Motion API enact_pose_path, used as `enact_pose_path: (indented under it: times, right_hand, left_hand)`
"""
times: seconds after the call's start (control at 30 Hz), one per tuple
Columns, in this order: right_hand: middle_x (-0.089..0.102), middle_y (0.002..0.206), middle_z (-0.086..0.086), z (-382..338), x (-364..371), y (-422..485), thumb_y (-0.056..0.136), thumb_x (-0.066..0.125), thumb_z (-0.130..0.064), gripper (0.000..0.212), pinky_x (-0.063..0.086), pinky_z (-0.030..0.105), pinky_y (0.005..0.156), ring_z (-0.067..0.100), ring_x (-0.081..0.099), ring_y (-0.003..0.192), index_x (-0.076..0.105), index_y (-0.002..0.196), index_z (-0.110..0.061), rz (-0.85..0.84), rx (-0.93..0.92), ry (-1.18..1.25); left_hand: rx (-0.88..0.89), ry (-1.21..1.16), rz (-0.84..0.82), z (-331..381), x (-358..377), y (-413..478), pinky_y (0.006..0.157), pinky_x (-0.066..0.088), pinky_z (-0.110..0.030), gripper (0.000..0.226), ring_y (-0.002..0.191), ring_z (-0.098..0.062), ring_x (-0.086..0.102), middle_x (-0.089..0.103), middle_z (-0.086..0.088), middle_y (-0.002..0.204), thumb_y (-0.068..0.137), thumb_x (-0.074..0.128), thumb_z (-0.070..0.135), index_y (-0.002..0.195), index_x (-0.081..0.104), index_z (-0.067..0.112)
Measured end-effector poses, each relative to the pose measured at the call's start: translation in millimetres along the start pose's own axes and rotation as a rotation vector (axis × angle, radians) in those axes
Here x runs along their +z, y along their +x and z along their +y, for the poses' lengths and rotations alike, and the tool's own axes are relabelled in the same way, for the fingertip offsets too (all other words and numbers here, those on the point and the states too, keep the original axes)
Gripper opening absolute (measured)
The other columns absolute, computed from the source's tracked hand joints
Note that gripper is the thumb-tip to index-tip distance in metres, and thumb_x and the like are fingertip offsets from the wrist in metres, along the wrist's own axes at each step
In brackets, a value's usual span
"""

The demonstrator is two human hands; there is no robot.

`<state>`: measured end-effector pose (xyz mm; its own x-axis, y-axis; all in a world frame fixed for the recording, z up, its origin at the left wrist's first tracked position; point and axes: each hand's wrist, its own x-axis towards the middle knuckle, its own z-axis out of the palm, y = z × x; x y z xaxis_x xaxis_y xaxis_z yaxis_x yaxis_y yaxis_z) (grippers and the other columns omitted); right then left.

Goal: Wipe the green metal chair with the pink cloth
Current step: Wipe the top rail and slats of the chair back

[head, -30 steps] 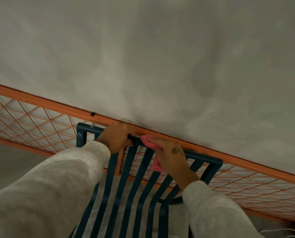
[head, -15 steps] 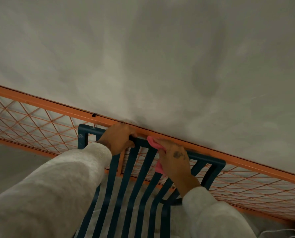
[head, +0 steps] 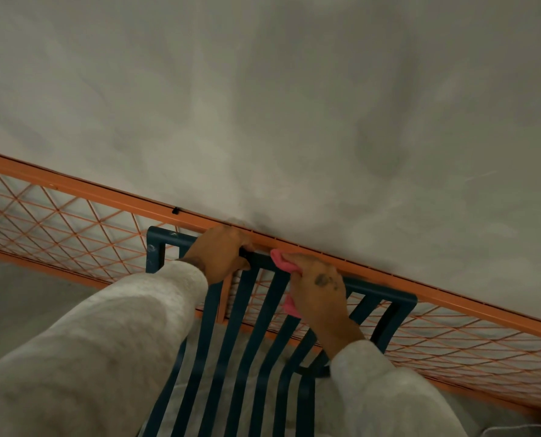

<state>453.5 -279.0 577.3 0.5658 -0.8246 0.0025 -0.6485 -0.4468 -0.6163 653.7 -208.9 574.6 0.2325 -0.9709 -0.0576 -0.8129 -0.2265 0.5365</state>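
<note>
The dark green metal chair stands below me, its slatted back running down to the bottom of the view. My left hand grips the top rail of the backrest, left of centre. Just to its right, my right hand presses the pink cloth onto the same rail. The cloth wraps over the rail and a fold of it hangs below my palm. Both sleeves are light grey and hide the lower left part of the chair.
An orange metal mesh fence runs diagonally right behind the chair's back. A bare grey concrete wall rises beyond it. Grey floor shows at the left. A thin white cable lies at the bottom right corner.
My right hand has slid the pink cloth a little along the top rail; the left hand keeps its grip on the rail. The view has shifted slightly.
</note>
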Motion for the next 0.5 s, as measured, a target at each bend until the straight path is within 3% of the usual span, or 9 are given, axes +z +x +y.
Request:
enact_pose_path:
  times: [0.03, 0.13, 0.2, 0.27, 0.4, 0.5]
  right_hand:
    - [0.062, 0.123, -0.014, -7, 4, 0, 0.093, 0.054, -0.002, 0.047, 0.056, 0.015, 0.058, 0.0, 0.067, 0.069, 0.061, 0.128, -0.032, -0.018, 0.025, 0.015]
    - [0.063, 0.13, 0.002, -22, 20, -12, 0.083, 0.067, 0.004, 0.051, 0.053, 0.034, 0.095, 0.022, 0.067, 0.11, 0.063, 0.128, -0.02, 0.114, -0.205, -0.151]
    - [0.068, 0.121, 0.008, -8, 25, -18, 0.072, 0.076, 0.011, 0.052, 0.056, 0.042, 0.089, 0.026, 0.069, 0.106, 0.069, 0.118, -0.012, 0.157, -0.33, -0.159]
    - [0.071, 0.116, 0.005, 9, 14, -16, 0.075, 0.074, 0.01, 0.05, 0.06, 0.041, 0.081, 0.025, 0.073, 0.094, 0.068, 0.117, -0.015, 0.149, -0.353, -0.154]
    - [0.067, 0.124, -0.006, 16, -8, -8, 0.089, 0.063, -0.005, 0.039, 0.056, 0.037, 0.092, 0.015, 0.068, 0.102, 0.068, 0.12, -0.028, 0.072, -0.141, -0.113]
    - [0.07, 0.114, -0.01, -3, -2, 5, 0.094, 0.052, -0.008, 0.041, 0.056, 0.023, 0.073, 0.01, 0.066, 0.079, 0.066, 0.122, -0.035, 0.043, 0.01, -0.118]
  left_hand:
    - [-0.002, -0.001, -0.001, 0, 0, 0, 0.08, 0.056, -0.033, 0.03, 0.087, -0.014, 0.066, 0.073, 0.003, 0.104, 0.079, 0.077, 0.023, 0.108, 0.074, 0.024]
    - [-0.007, -0.009, 0.0, 1, 0, 0, 0.081, 0.057, -0.036, 0.028, 0.088, -0.015, 0.067, 0.073, 0.004, 0.103, 0.078, 0.077, 0.022, 0.105, 0.075, 0.025]
    - [-0.007, -0.011, 0.001, 3, 0, -1, 0.081, 0.057, -0.036, 0.024, 0.086, -0.014, 0.066, 0.073, 0.005, 0.101, 0.078, 0.077, 0.021, 0.101, 0.075, 0.025]
    - [-0.008, -0.014, 0.009, 2, 1, -1, 0.079, 0.057, -0.033, 0.024, 0.084, -0.012, 0.065, 0.073, 0.005, 0.101, 0.079, 0.077, 0.022, 0.102, 0.075, 0.025]
    - [-0.003, -0.011, 0.006, 0, 1, -1, 0.08, 0.055, -0.03, 0.025, 0.086, -0.012, 0.065, 0.072, 0.004, 0.103, 0.081, 0.075, 0.023, 0.106, 0.074, 0.024]
    - [-0.007, -0.003, -0.008, -2, 1, 0, 0.083, 0.056, -0.035, 0.028, 0.089, -0.015, 0.065, 0.072, 0.003, 0.106, 0.08, 0.075, 0.025, 0.108, 0.073, 0.024]
